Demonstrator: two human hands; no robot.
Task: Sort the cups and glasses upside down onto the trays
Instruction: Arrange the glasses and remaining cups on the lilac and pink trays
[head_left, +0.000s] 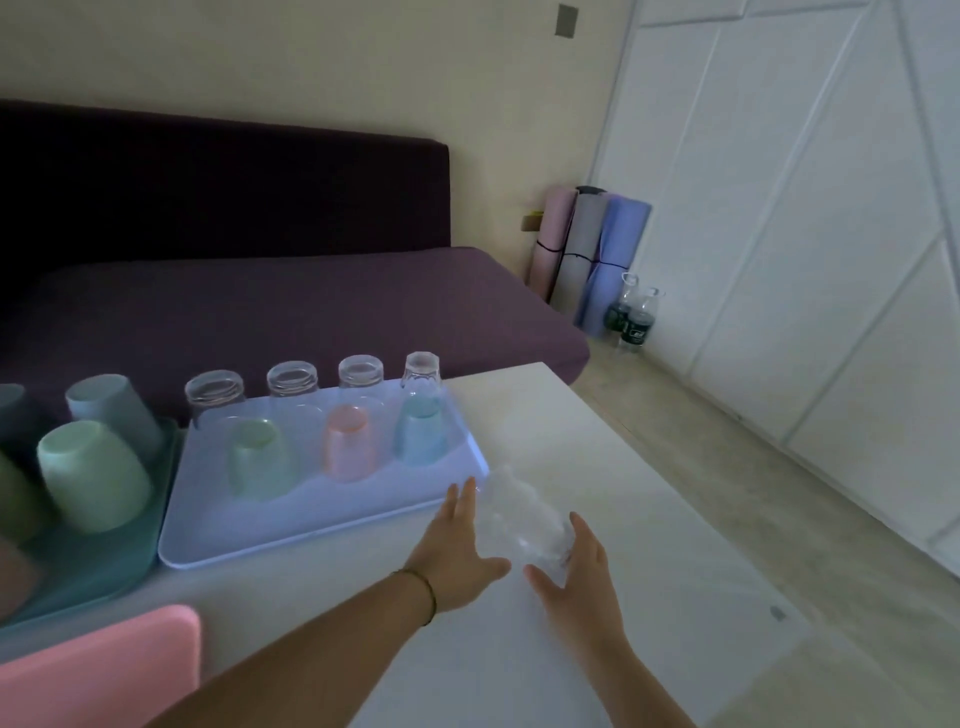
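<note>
Hands flanked a clear ribbed glass tumbler (524, 519) that lay tilted on the white worktop (597, 467), just right of the pale blue rectangular tray (311, 519). The left hand (457, 551) and right hand (576, 571) had fingers spread, cupping the tumbler's sides; blur hid whether either touched it. On that tray stood clear glasses (292, 382) and tinted cups (347, 447), all upside down.
</note>
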